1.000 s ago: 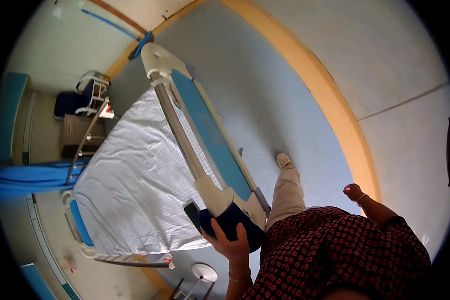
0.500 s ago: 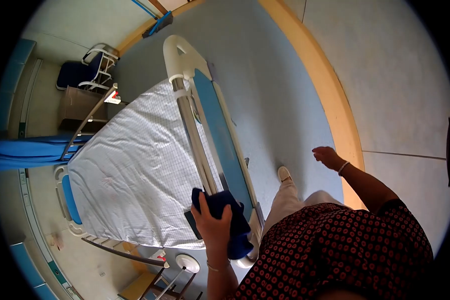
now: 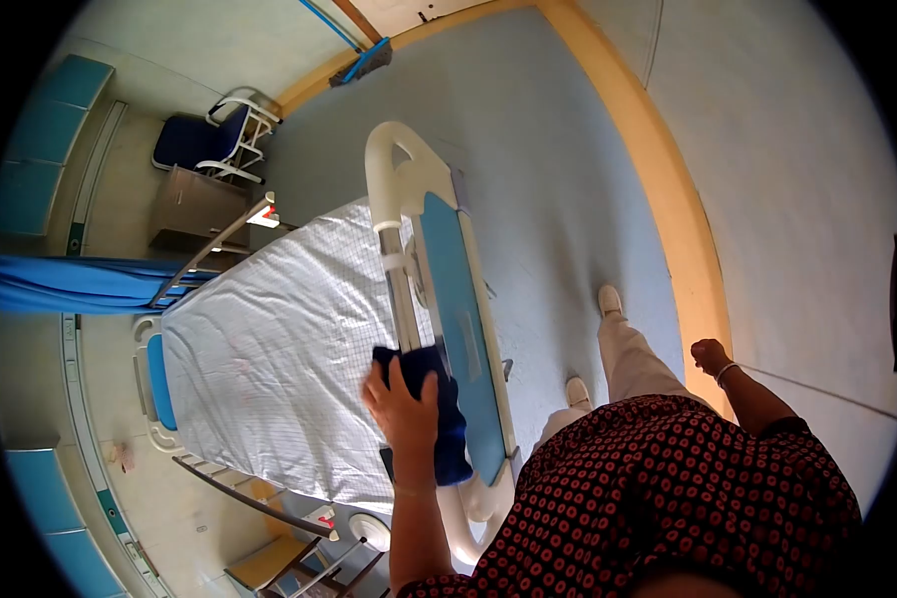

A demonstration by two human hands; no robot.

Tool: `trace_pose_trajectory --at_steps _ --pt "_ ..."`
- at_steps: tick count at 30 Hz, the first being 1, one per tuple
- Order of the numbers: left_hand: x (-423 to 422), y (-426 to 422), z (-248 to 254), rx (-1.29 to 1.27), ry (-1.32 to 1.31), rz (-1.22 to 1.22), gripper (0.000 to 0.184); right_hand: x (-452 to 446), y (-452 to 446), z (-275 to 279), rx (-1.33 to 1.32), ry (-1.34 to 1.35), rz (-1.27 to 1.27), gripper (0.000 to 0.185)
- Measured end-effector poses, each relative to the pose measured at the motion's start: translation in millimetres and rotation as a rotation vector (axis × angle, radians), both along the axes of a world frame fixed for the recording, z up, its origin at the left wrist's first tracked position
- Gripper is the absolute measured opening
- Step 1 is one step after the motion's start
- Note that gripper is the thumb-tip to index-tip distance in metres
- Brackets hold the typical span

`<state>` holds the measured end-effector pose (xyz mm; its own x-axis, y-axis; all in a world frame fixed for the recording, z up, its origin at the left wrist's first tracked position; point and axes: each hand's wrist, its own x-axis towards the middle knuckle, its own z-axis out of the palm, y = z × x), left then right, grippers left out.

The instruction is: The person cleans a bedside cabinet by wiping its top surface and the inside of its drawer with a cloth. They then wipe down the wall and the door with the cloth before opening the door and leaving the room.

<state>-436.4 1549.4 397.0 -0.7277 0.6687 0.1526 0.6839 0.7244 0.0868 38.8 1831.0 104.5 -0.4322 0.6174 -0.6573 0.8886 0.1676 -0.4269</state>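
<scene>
Left hand [image 3: 406,411] lies back-up over the cloth [image 3: 451,429], low and just left of the middle of the frame; its thumb and fingers are set apart and partly bent, and it has hold of the cloth against the bed's end. Right hand [image 3: 710,356], at the lower right, is loosely curled with nothing seen in it, well apart from the bed.

The cloth lies across the lower stretch of the metal rail [image 3: 403,304] and reaches over part of the blue panel [image 3: 463,324]. For good control, I would keep the palm broad on the cloth, with thumb and fingers backing both sides. Even, light pressure should suit the rail's round face better than a hard pinch. The loose lower end looks apt to drag or snag at the frame, so it is best gathered in, and kept off the sheet [image 3: 279,349].

The cloth hides the rail beneath it, so I cannot tell how firmly it touches. The palm's underside is out of sight. A dark thing [image 3: 387,460] beside the left wrist is mostly covered and too unclear to name. The far right hand's fingertips are hard to make out, and black borders cut off the room.
</scene>
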Motion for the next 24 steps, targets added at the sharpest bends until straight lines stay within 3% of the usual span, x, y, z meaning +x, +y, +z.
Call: trace_pose_trajectory --at_steps 1,3,5,7,8,9,12,14,15,17,18,19,21,23,24 --pt "3 -5 -1 0.042 -0.169 0.032 0.068 4 19 -18 0.064 0.134 0.12 0.015" --pt "19 -3 12 0.039 -0.406 0.282 0.074 -41 45 25 -0.027 0.113 0.055 0.017" --pt "23 5 18 0.042 -0.561 0.447 0.073 -50 80 6 0.032 0.189 0.12 0.02" --pt "22 9 12 0.038 -0.491 0.444 0.07 -63 112 -6 0.233 0.16 0.446 0.024" --pt "20 11 7 0.048 -0.428 0.435 0.067 -84 120 21 -0.071 0.217 -0.02 0.025" --pt "18 14 3 0.039 -0.425 0.441 0.067 -100 131 42 -0.167 0.24 -0.229 0.025" --pt "16 34 0 0.012 -0.202 0.478 0.05 -113 173 42 -0.211 0.203 -0.204 0.026" --pt "10 45 -3 0.023 -0.179 0.519 0.045 -113 200 35 -0.141 0.205 -0.084 0.026" --pt "5 48 -6 0.042 -0.153 0.546 0.04 -107 215 22 -0.035 0.225 0.091 0.026" --pt "-5 54 -6 0.08 -0.124 0.581 0.035 -104 241 -1 -0.016 0.214 0.093 0.015" --pt "-12 61 -1 0.14 -0.127 0.714 0.037 -105 250 7 -0.155 0.221 -0.19 0.018" --pt "-20 72 3 0.207 -0.131 0.844 0.04 -113 260 12 -0.152 0.225 -0.182 0.018" --pt "-29 102 24 0.487 -0.173 0.855 0.052 -125 273 21 -0.204 0.161 -0.35 0.024" --pt "-54 116 19 0.334 -0.251 0.853 0.053 -141 283 25 -0.222 0.161 -0.346 0.023" --pt "-68 122 3 0.131 -0.145 0.765 0.049 -148 288 25 -0.241 0.162 -0.35 0.022"
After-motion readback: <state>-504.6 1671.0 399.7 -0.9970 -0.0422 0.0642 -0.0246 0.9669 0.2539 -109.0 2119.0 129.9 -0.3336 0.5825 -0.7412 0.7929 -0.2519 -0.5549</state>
